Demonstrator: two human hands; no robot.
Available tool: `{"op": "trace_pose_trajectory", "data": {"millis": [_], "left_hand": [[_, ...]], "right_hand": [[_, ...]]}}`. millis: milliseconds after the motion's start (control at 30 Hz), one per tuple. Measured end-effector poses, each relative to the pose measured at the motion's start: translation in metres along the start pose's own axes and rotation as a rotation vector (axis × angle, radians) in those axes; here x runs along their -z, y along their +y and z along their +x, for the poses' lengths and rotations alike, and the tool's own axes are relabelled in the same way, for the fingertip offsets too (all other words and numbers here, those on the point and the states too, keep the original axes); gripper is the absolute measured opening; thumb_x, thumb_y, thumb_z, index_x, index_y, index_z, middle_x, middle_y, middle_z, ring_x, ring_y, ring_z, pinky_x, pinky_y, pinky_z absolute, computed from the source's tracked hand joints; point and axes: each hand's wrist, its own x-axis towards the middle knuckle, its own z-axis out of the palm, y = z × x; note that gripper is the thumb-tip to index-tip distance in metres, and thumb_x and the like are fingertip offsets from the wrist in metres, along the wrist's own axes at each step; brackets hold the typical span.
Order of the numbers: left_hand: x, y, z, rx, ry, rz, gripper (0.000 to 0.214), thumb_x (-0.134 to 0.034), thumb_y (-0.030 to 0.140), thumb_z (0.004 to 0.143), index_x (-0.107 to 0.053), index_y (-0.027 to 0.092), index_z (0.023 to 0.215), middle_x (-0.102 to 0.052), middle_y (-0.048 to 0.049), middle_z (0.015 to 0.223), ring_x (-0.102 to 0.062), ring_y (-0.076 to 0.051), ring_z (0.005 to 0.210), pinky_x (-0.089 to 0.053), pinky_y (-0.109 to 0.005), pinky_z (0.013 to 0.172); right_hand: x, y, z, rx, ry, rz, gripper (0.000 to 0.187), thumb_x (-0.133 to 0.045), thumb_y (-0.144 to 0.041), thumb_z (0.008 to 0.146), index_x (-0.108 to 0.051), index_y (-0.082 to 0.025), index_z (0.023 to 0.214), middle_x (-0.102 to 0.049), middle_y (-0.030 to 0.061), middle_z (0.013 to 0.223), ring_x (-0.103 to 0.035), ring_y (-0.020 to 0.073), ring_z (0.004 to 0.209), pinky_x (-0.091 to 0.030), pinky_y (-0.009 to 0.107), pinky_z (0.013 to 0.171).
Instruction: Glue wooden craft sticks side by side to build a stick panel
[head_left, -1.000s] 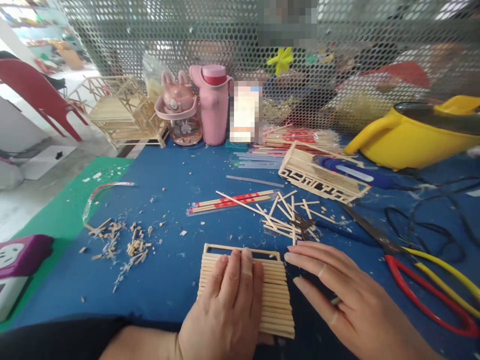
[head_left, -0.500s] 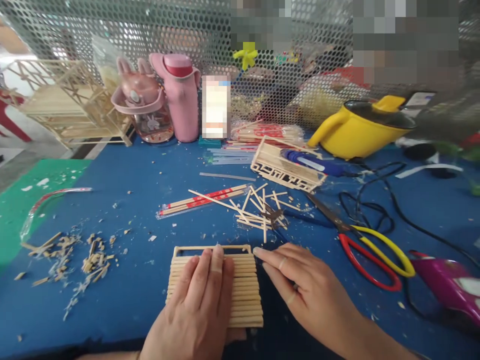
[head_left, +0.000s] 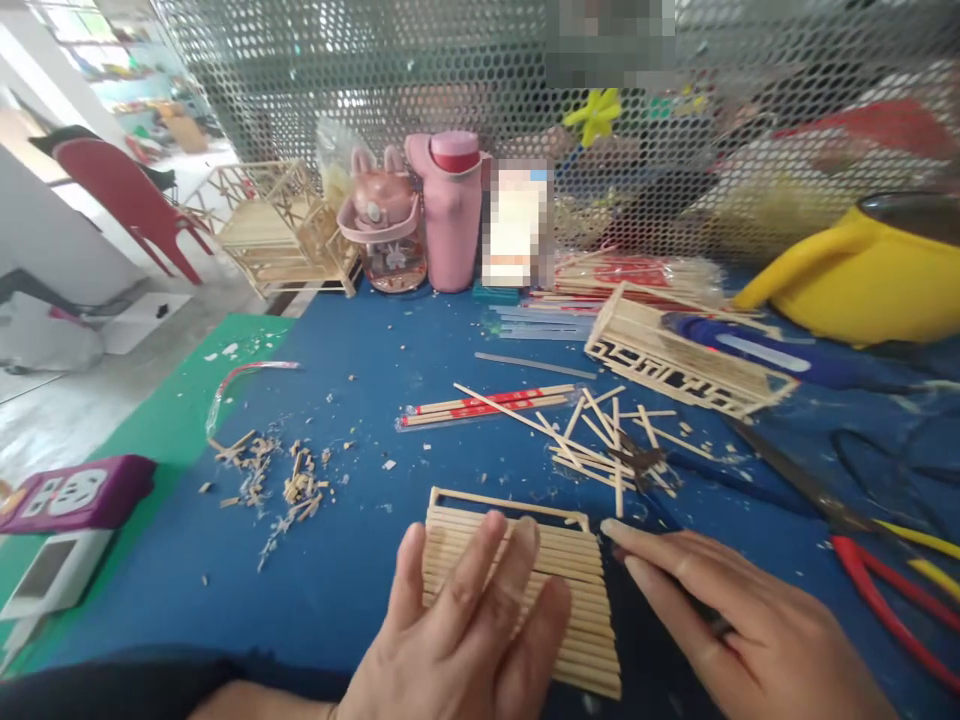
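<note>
A flat panel of glued wooden sticks point(head_left: 581, 590) lies on the blue table mat point(head_left: 352, 550) near the front edge. My left hand point(head_left: 465, 630) rests flat on top of it, fingers stretched and slightly spread. My right hand point(head_left: 742, 630) lies flat on the mat just right of the panel, its fingertips touching the panel's upper right corner. Neither hand holds anything.
Loose sticks point(head_left: 600, 440) and a wrapped stick pack point(head_left: 487, 405) lie beyond the panel. A stick frame point(head_left: 675, 355), blue tool point(head_left: 780, 355), yellow pot point(head_left: 862, 280), scissors point(head_left: 892, 560), pink bottles point(head_left: 450, 210), a stick model point(head_left: 277, 225), wood scraps point(head_left: 277, 480) and a power strip point(head_left: 75, 495) surround it.
The view swung right and then back left. My left hand's fingers have spread and turned rightward on the panel; my right hand stays beside it.
</note>
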Motion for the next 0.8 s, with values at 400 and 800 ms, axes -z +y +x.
{"op": "trace_pose_trajectory", "data": {"millis": [400,800], "left_hand": [[0.001,-0.039,-0.031,0.242,-0.073,-0.022,0.1,-0.043,0.075,0.078,-0.02,0.008,0.148,-0.03,-0.0202,0.15,-0.002,-0.041,0.142,0.01,-0.064,0.107],[-0.002,-0.029,-0.025,0.175,-0.026,-0.094,0.067,-0.041,0.061,0.09,-0.049,0.01,0.132,-0.054,-0.0115,0.135,-0.045,-0.024,0.129,0.013,-0.053,0.112]], "right_hand": [[0.005,-0.027,0.009,0.313,0.011,-0.038,0.032,-0.056,-0.022,0.086,-0.06,-0.022,0.118,-0.071,0.005,0.107,-0.065,0.0215,0.102,-0.053,0.036,0.09],[-0.018,-0.035,0.017,0.53,-0.107,-0.275,0.034,-0.05,-0.018,0.086,-0.061,-0.008,0.117,-0.061,0.016,0.127,-0.059,0.0275,0.115,-0.016,0.052,0.115]]}}
